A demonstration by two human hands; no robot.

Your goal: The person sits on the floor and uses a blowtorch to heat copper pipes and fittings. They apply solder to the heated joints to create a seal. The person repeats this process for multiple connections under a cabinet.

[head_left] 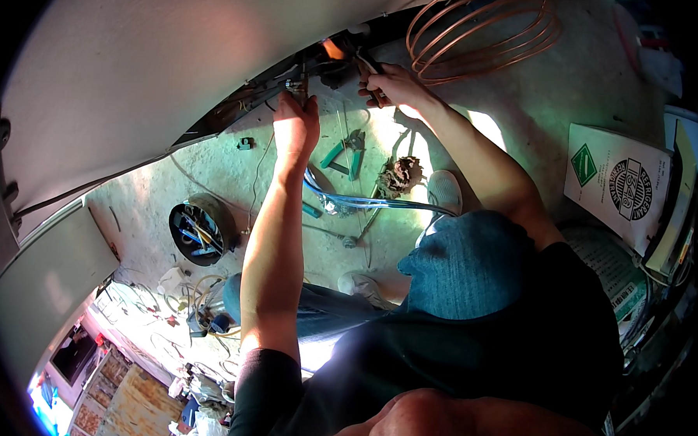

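Note:
Both my arms reach forward to the dark opening under the edge of a large pale panel (138,61). My left hand (297,130) is closed at that edge around a small shiny metal piece (295,85), whose kind I cannot make out. Farther right, my right hand (397,89) is wrapped round the dark handles of what looks like pliers (369,65). The tool's tip goes into the shadow of the opening. An orange patch (334,50) shows between the two hands, beside dark tubes and wires.
A copper tubing coil (481,37) lies at the far right. Green-handled pliers (344,154) and a rusty clump (400,176) lie on the floor between my arms. A round tool bin (200,229) stands left. White cartons (619,187) stand right; blue-white hoses (373,202) cross near my knee.

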